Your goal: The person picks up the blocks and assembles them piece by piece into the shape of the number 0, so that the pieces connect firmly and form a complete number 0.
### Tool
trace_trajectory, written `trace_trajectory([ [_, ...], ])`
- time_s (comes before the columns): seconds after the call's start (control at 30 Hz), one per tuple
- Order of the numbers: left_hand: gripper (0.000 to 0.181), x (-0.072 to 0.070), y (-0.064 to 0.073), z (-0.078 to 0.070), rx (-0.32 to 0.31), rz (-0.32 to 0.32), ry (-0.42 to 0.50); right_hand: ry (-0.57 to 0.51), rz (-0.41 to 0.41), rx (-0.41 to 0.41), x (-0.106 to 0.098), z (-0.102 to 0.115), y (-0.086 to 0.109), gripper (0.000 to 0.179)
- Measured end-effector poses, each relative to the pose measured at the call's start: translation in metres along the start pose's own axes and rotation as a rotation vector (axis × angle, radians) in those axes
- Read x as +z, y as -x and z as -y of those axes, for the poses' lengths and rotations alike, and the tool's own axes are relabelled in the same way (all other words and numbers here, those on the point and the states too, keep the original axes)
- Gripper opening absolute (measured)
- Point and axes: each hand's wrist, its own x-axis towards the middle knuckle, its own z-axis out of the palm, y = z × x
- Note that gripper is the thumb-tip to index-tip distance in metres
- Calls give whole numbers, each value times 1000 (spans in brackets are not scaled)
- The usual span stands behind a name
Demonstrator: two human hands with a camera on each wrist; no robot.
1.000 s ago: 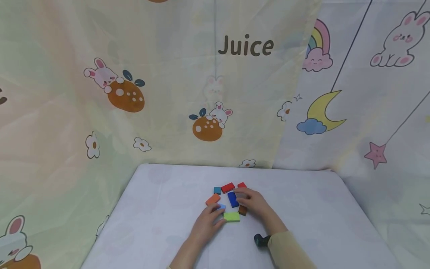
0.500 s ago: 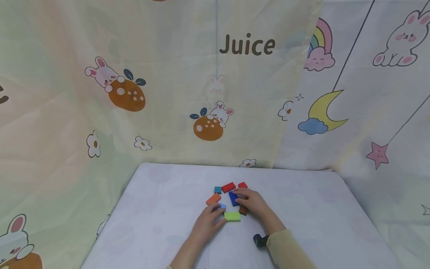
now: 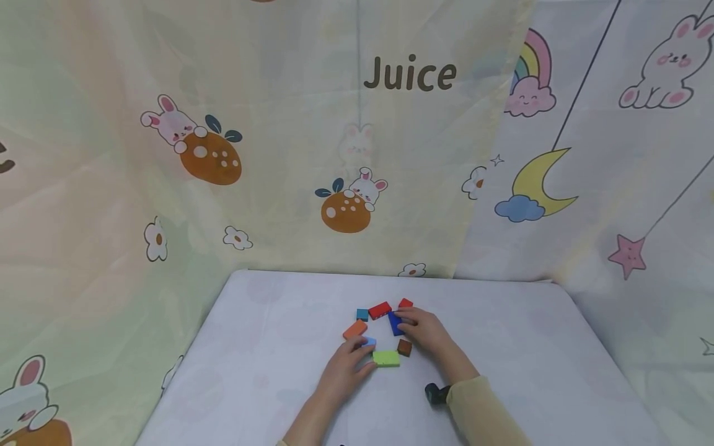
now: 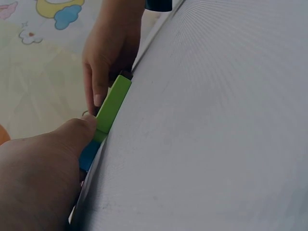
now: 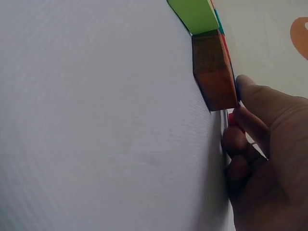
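In the head view my right hand (image 3: 426,329) grips a dark blue block (image 3: 395,323) at its right side, with fingertips at its far end and thumb at its side. My left hand (image 3: 343,370) rests with loosely bent fingers around a light blue block (image 3: 370,341). Its thumb is right at the left end of a lime green block (image 3: 386,358). In the left wrist view the left thumb (image 4: 79,132) overlaps the end of the green block (image 4: 114,103). A brown block (image 5: 215,72) stands close by the right thumb in the right wrist view.
An orange block (image 3: 354,329), a teal block (image 3: 362,314), a long red block (image 3: 380,310) and a small red block (image 3: 405,303) lie around the hands on the white table (image 3: 268,347). A dark wrist device (image 3: 436,394) sits at the right sleeve.
My right hand has shifted slightly right and the dark blue block has moved right with it, uncovering the brown block. The left hand stays in place.
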Motion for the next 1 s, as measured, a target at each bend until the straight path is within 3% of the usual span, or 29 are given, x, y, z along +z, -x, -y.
trace_trajectory([
  [0.23,45,1,-1,0,3,-18,-15,20,-13,23,-8,-1,3,39],
  [0.53,45,0,0,0,7,-22,-15,-21,-56,27,2,-15,13,38],
  [1.0,46,1,1,-1,10,-25,-21,-43,-92,24,6,-13,20,38],
])
